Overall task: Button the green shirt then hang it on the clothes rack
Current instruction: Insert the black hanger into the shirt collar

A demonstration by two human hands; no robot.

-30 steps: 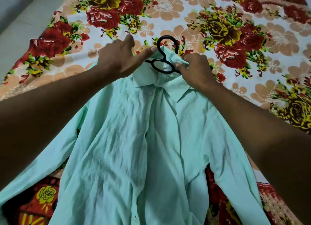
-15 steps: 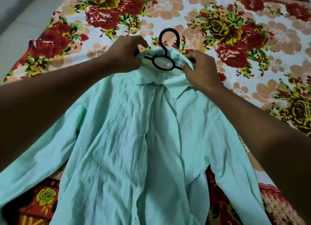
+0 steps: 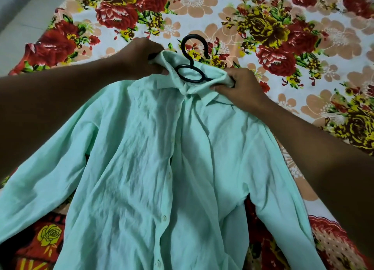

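The pale green shirt lies face up on the bed, its front placket closed and both sleeves spread outward. A black hanger is inside it, with only the hook and a loop showing out of the collar. My left hand grips the left side of the collar. On the other side, my right hand grips the collar together with the hanger's arm beneath it. The rest of the hanger is hidden under the fabric.
A floral bedsheet with red, yellow and peach flowers covers the bed under the shirt. Pale floor shows past the bed's edge at the upper left. No clothes rack is in view.
My left hand closed on the collar and both hands slid outward along it. The collar now sits higher around the hanger's loop, and the shirt's shoulders are spread wider.
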